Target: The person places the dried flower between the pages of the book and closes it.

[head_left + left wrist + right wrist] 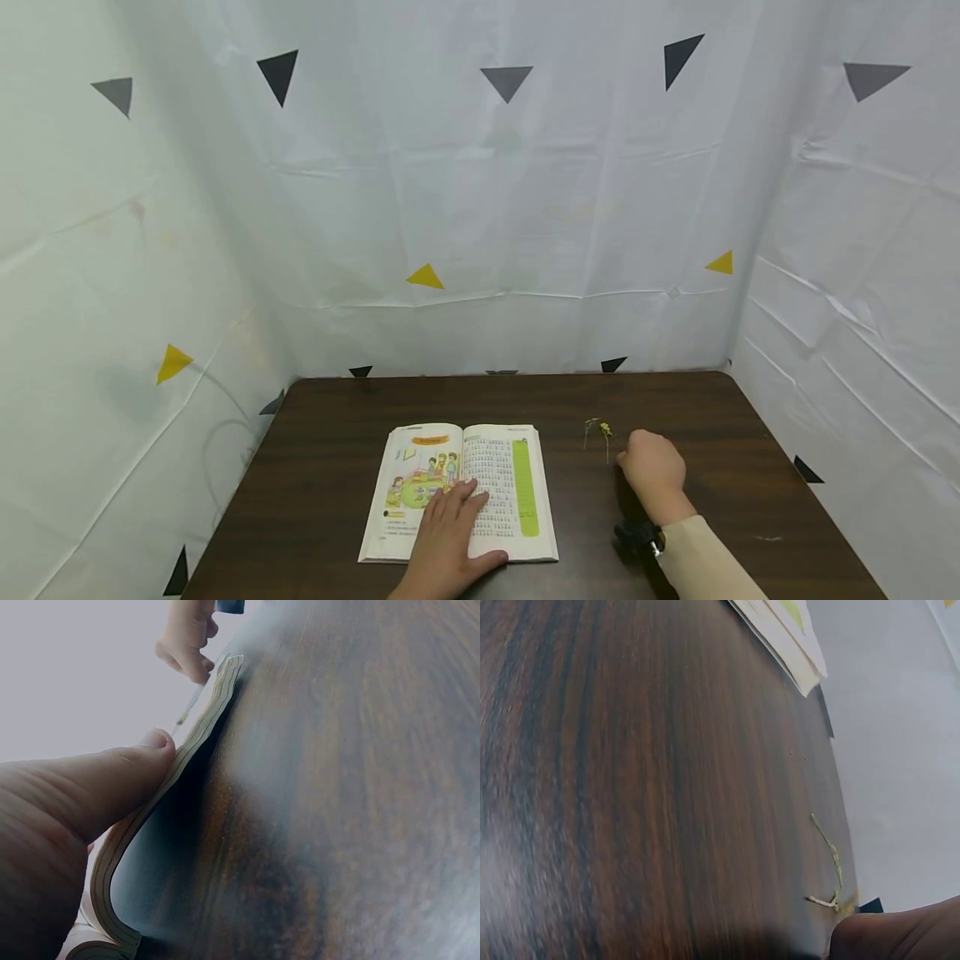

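Observation:
An open book lies on the dark wooden table, with a picture on its left page and printed text and a green strip on its right. My left hand rests across the lower middle of the pages, fingers spread. In the left wrist view its thumb lies along the book's near edge. To the book's right lie small dried flower sprigs, one with a yellow head. Beside them is my right hand, fingers bent and fingertips mostly hidden; whether it pinches a stem is unclear. A sprig shows close to this hand in the right wrist view.
The brown table has rounded far corners. White sheeting with black, grey and yellow triangles hangs behind it and on both sides. A dark watch is on my right wrist, below a cream sleeve. Tiny crumbs lie on the tabletop.

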Available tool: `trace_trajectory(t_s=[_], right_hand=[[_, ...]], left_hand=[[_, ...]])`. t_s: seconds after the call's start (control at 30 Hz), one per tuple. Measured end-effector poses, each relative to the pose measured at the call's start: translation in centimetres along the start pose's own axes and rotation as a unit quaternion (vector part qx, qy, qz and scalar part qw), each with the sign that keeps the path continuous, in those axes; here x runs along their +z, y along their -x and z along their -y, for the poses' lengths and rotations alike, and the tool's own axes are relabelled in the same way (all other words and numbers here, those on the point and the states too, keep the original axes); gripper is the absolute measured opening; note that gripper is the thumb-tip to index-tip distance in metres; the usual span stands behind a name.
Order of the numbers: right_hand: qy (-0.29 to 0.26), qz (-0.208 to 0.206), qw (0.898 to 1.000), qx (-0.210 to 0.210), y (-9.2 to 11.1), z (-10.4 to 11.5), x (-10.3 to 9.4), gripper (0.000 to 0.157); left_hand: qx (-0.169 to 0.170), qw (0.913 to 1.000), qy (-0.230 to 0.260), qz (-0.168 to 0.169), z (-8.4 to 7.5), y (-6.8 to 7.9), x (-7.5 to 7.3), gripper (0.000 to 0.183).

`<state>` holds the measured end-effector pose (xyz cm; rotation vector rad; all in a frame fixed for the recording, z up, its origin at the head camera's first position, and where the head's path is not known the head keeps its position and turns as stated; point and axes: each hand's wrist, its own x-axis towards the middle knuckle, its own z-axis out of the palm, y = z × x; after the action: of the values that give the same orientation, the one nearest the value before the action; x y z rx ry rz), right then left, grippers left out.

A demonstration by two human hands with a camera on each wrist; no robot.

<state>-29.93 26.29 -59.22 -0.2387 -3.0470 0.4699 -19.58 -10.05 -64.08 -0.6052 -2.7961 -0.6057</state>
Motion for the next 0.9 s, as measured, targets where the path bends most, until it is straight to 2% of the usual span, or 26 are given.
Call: trace_trajectory(t_s=[0.33, 0.53, 0.63, 0.77, 0.9], right_hand=[[0.000, 0.020, 1.000, 0.015, -0.6, -0.4, 0.9, 0.019], [-0.007, 0.030, 0.999, 0.018, -0.2, -0.4, 0.5, 0.022], [-0.026, 0.034, 0.999, 0.029, 0.6, 0.1, -0.2, 0.035], [-0.054, 0.017, 0.998, 0.031, 2.0, 1.2, -1.2, 0.054], [-0.068, 0.003, 0.997, 0.024, 2.7, 1.4, -1.5, 0.055]], left_hand=[[0.008, 0.9999, -0.003, -0.012, 0.0, 0.1, 0.0, 0.089], [0.012, 0.9997, -0.009, -0.017, 0.1, 0.1, 0.1, 0.088], [0.015, 0.9996, -0.010, -0.020, 0.2, -0.1, 0.2, 0.088], [0.014, 0.9997, -0.009, -0.020, 0.4, -0.1, 0.2, 0.088], [0.008, 0.9999, -0.007, -0.011, 0.4, -0.1, 0.3, 0.089]])
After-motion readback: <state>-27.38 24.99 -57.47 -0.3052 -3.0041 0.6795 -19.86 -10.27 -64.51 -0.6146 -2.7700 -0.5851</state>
